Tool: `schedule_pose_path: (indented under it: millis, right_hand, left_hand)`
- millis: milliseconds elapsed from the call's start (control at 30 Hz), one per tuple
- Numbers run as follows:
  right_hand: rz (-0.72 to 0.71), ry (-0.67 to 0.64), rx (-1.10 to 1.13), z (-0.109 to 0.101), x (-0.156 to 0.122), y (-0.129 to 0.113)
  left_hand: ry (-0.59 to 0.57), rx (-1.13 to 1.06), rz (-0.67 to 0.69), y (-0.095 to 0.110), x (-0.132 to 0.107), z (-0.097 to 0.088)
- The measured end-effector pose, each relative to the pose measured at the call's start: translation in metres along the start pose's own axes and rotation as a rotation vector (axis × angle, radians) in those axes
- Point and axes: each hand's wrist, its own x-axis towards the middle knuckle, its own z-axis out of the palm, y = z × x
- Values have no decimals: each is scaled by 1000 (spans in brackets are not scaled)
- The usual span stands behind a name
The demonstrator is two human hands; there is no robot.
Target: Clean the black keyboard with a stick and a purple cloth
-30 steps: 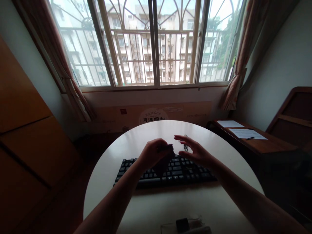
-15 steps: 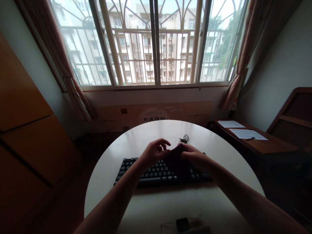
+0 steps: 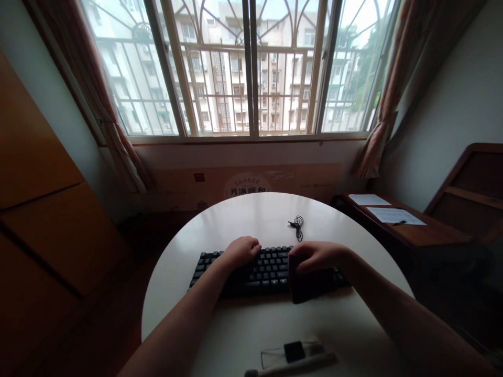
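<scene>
A black keyboard (image 3: 255, 285) lies on the round white table (image 3: 236, 335). My left hand (image 3: 242, 251) is on the keyboard's far side, left of its middle; its fingers curl down and appear to grip the far edge. My right hand (image 3: 318, 255) pinches a dark purple cloth (image 3: 310, 285) over the right part of the keyboard. The cloth hangs from the fingers and covers many of the keys there. A thin black coiled cable (image 3: 298, 228) rests on the table just behind the right hand.
Near the table's front are a small black block (image 3: 294, 351) with a clear, thin-edged item under it and a pale rod (image 3: 306, 364) with a ridged end. Papers and a pen (image 3: 400, 223) lie on a brown wooden surface (image 3: 436, 234) at right. A window (image 3: 251, 78) stands ahead.
My left hand has left the cloth and come down on the keyboard's far side. The right hand has lowered and moved right with the cloth, which now hangs over the right keys.
</scene>
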Motion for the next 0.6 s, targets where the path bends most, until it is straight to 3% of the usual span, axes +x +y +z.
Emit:
schedule_pose_path:
  millis: [233, 400, 600]
  right_hand:
    - [33, 265, -463, -3, 50, 11]
    - [42, 502, -729, 0, 69, 24]
    - [64, 539, -752, 3, 73, 37]
  left_hand:
    - [9, 72, -28, 20, 3, 7]
    - [15, 77, -20, 21, 2, 9]
    - [15, 69, -6, 19, 4, 12]
